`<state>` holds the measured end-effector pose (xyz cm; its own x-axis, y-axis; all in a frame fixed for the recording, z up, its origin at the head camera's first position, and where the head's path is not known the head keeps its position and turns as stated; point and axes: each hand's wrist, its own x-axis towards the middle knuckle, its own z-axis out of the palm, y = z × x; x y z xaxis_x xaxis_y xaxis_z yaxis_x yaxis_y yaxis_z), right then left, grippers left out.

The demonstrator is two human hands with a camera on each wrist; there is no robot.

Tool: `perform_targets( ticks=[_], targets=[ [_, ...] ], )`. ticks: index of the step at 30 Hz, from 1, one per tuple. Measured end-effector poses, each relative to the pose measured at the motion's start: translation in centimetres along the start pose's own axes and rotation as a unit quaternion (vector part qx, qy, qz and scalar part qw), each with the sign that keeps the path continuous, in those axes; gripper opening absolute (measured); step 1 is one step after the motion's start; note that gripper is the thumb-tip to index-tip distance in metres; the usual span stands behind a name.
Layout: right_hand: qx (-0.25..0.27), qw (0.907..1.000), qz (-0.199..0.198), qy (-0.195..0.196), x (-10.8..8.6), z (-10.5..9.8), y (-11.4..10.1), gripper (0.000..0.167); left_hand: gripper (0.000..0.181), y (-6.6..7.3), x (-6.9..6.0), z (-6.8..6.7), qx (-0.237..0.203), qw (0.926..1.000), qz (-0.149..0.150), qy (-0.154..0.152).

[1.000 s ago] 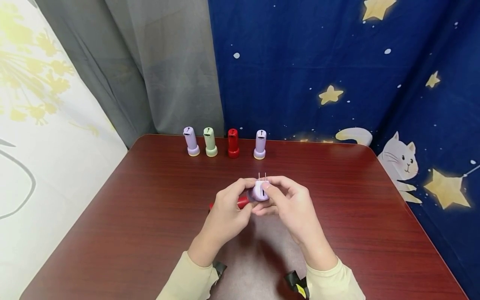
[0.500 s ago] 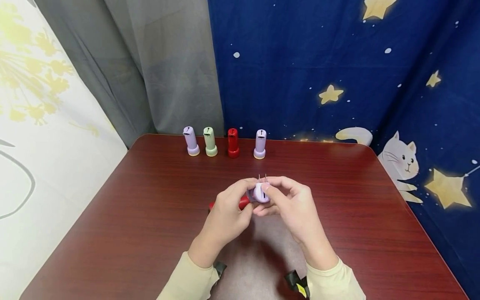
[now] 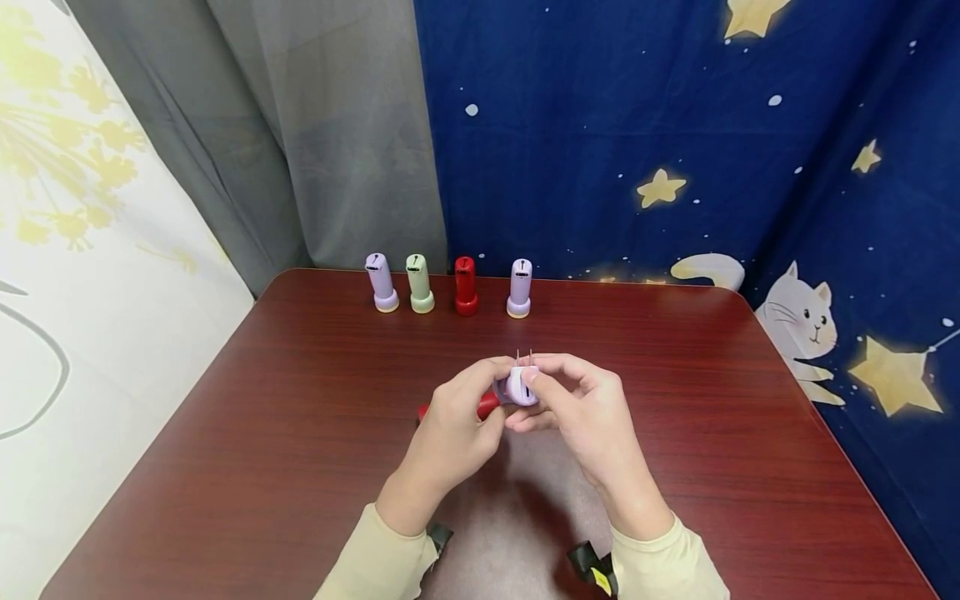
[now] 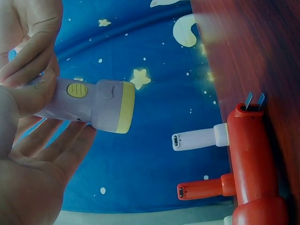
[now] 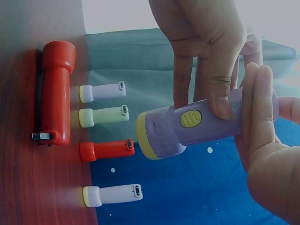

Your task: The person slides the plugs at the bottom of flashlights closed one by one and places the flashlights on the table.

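Observation:
A purple flashlight point(image 5: 211, 124) with a yellow lens ring and a yellow slide switch is held above the table, its lens end downward. My left hand point(image 3: 457, 417) holds its body between thumb and fingers. At the tail end my right hand point(image 3: 588, 408) grips it, the thumb against the end near two metal plug prongs point(image 3: 524, 358), which stick out. Beneath the hands a red flashlight point(image 5: 56, 93) lies on its side on the table, its own prongs folded out; in the head view my left hand partly hides it.
Along the table's point(image 3: 300, 400) far edge stand a purple flashlight point(image 3: 382, 283), a green flashlight point(image 3: 420, 285), a smaller red flashlight point(image 3: 466, 286) and another purple flashlight point(image 3: 520, 288), all lens-down. Grey and blue star-patterned curtains point(image 3: 570, 150) hang behind.
The purple flashlight in my hands has tilted slightly, its prongs a little lower in the head view than a second ago. Both hands keep nearly the same place.

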<state>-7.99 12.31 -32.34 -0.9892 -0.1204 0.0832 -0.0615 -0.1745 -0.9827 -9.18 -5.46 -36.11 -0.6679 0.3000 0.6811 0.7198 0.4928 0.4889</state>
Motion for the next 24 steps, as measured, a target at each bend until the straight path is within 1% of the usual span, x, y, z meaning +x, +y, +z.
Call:
perform_targets(
  ticks=[12, 24],
  targets=[
    [-0.001, 1.0, 0.0, 0.01, -0.06, 0.04, 0.03, 0.027, 0.044, 0.09, 0.01, 0.02, -0.012, 0.9999, -0.008, -0.008],
    [0.002, 1.0, -0.005, 0.005, -0.04, 0.04, 0.09, 0.027, 0.045, 0.06, 0.09, 0.0, -0.01, 0.9998, -0.012, -0.012]
  ],
)
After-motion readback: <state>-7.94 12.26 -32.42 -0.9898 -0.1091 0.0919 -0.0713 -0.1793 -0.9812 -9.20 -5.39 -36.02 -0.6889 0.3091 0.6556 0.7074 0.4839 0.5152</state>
